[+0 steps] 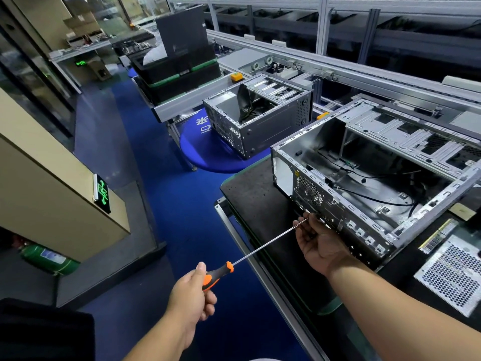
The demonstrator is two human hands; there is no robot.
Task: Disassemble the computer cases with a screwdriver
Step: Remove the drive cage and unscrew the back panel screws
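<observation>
A: Screwdriver (250, 254) first: who has hold of it?

B: The left hand (191, 293) has its grip wrapped round the orange-and-black handle, thumb along the top. The long thin shaft runs up and to the right, and its tip meets the right hand (321, 242) at the back panel of the near computer case (364, 183).

A: And the right hand's grip?

B: Fingers curled against the panel, right at the tip. They seem to be steadying the shaft, but whether they pinch it or only rest beside it I cannot tell; the fingertips are hidden against the metal.

A: Where does the case sit?

B: On the black mat of the counter (255, 199), lid off, open side up, back panel facing the person. A second open case (260, 118) stands further back, well apart.

A: So how should this screw be done well?

B: I'd judge the shaft wants to line up square with the screw head before any turn, because a shaft this long wanders easily. Push in along the shaft with the left hand, guide the tip with the right, and turn slowly so the bit doesn't slip and chew the head.
</observation>
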